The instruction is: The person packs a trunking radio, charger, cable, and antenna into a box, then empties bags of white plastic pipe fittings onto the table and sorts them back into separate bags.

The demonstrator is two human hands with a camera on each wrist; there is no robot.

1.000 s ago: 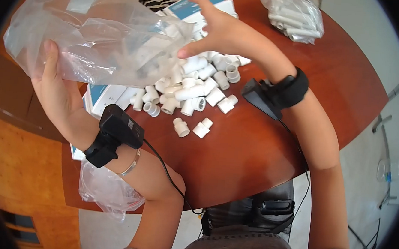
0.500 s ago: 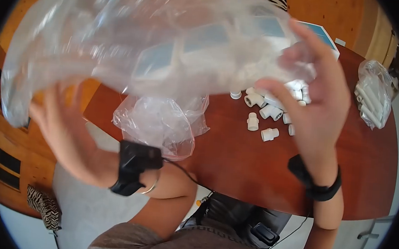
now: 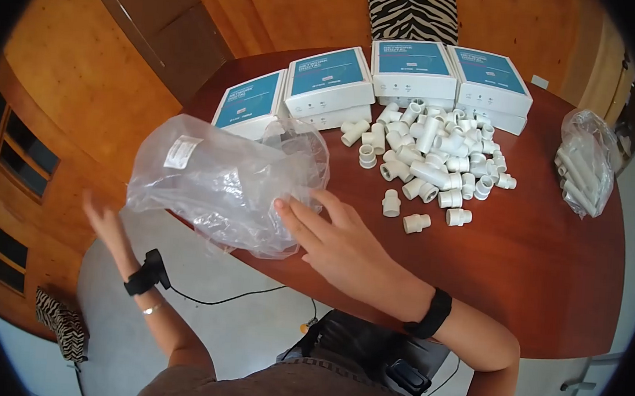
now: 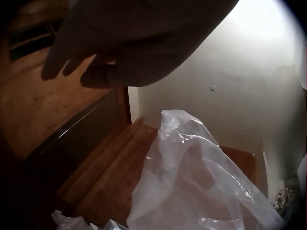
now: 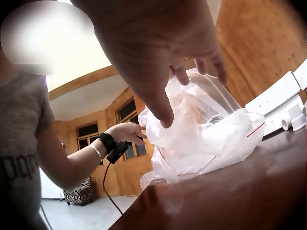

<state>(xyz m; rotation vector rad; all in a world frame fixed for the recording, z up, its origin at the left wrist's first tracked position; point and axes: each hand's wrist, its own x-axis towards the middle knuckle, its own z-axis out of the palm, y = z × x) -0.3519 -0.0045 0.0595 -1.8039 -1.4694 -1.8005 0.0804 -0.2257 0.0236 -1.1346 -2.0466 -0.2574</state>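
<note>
A large clear plastic bag (image 3: pixel 205 172) lies crumpled at the table's left edge, with a white label on its upper side. My right hand (image 3: pixel 347 248) is over the bag's near right end, fingers extended and fingertips right at the plastic. The right wrist view shows the fingers (image 5: pixel 180 74) of that hand spread, none curled round the bag. Out beyond the table's left side, my left hand (image 3: pixel 111 231) is slightly blurred, holds nothing and is apart from the bag. In the left wrist view its fingers hang loosely above the bag (image 4: pixel 192 177).
White pipe fittings (image 3: pixel 446 144) lie heaped mid-table, several of them loose in front. Behind stand several white boxes with blue lids, one being the leftmost box (image 3: pixel 250 101). A bag of white pipes (image 3: pixel 584 169) sits at the right edge. A cable (image 3: pixel 229 302) trails from the left wrist.
The large bag, held up between both hands before, has come down onto the table's left side. My left hand has let go and moved away leftward. The fittings and boxes now show more fully.
</note>
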